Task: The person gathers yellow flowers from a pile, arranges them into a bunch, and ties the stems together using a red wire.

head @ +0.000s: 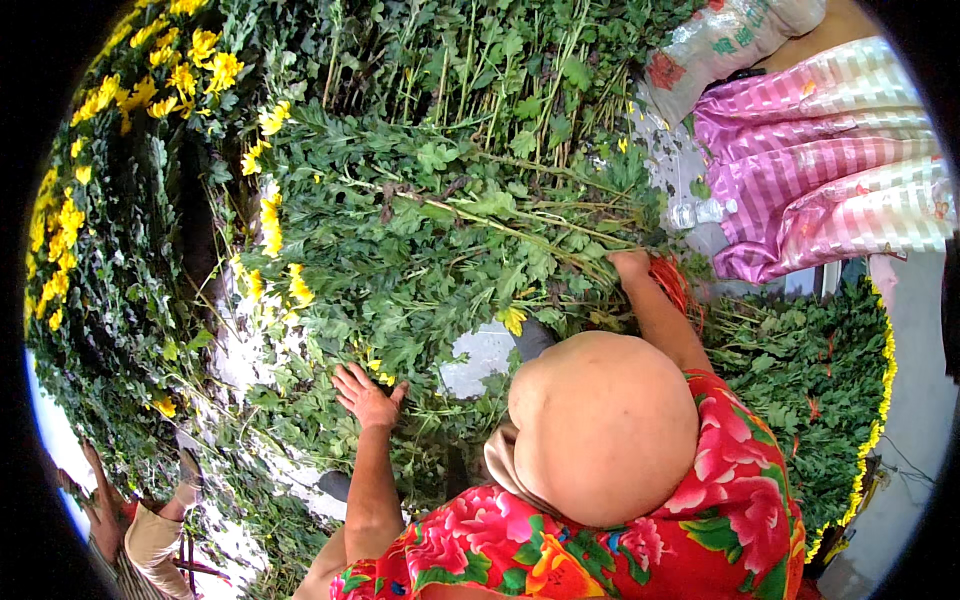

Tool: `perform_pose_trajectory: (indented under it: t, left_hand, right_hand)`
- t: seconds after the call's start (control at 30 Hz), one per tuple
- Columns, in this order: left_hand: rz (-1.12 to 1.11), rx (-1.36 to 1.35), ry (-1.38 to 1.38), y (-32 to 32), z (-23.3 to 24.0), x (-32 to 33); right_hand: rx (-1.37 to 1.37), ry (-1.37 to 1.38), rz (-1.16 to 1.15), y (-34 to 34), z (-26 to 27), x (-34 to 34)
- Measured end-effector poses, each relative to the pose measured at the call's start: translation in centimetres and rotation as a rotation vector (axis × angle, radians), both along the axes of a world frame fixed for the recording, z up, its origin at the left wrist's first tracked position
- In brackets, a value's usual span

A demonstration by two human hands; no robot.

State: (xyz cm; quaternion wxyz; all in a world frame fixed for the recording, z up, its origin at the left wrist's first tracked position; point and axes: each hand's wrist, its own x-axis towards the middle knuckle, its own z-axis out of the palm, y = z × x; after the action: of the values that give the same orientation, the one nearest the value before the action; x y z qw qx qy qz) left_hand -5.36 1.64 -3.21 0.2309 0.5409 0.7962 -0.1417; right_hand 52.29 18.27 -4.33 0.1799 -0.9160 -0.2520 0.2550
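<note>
Cut chrysanthemum stems (517, 232) with green leaves lie in a broad heap before me, yellow blooms (271, 217) towards the left. My right hand (628, 267) is closed around the cut ends of some stems at the heap's right side; most of its fingers are hidden. Beside that wrist lies a bundle of red twine (675, 285). My left hand (367, 397) rests palm down with fingers spread over leaves at the near left, holding nothing. A loose yellow bloom (512, 320) lies between the two hands.
Flowering chrysanthemums (105, 247) stand piled at the left. A clear plastic bottle (701, 214) lies by pink striped cloth (817, 165), below a woven sack (720, 60). Tied bunches (810, 375) are stacked at right. Another person's leg (157, 532) shows at lower left.
</note>
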Motion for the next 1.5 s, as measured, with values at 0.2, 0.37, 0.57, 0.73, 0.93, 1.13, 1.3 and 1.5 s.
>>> perform_pose_trajectory:
  t: [0.2,0.37,0.57,0.73,0.93,1.13,1.3,1.5]
  left_hand:
    - [0.003,0.037,-0.075,0.0,1.2,-0.7]
    - [0.001,0.003,-0.134,0.5,1.8,-0.2]
    - [0.057,0.167,-0.278,-1.3,0.5,-2.7]
    - [0.358,0.367,-0.295,0.1,3.0,-0.5]
    - [0.708,0.758,-0.78,3.8,10.8,4.3]
    - [1.005,0.462,-1.931,6.8,13.2,9.8]
    - [1.648,0.432,-2.067,6.4,9.5,9.3]
    - [1.803,0.376,-2.025,6.0,6.8,9.5]
  right_hand:
    - [0.152,-0.098,0.09,-5.3,4.0,7.4]
    - [0.093,-0.634,0.397,-8.9,13.0,11.4]
    - [0.203,-0.81,0.3,-8.2,28.7,9.3]
    - [0.769,-0.531,0.473,-5.7,30.6,7.7]
    - [0.735,0.12,0.939,1.4,27.4,-8.2]
    - [0.191,0.718,1.366,2.3,20.7,-22.5]
    - [0.124,0.332,1.922,2.6,19.4,-27.3]
    - [0.425,-0.194,1.658,7.4,15.0,-28.0]
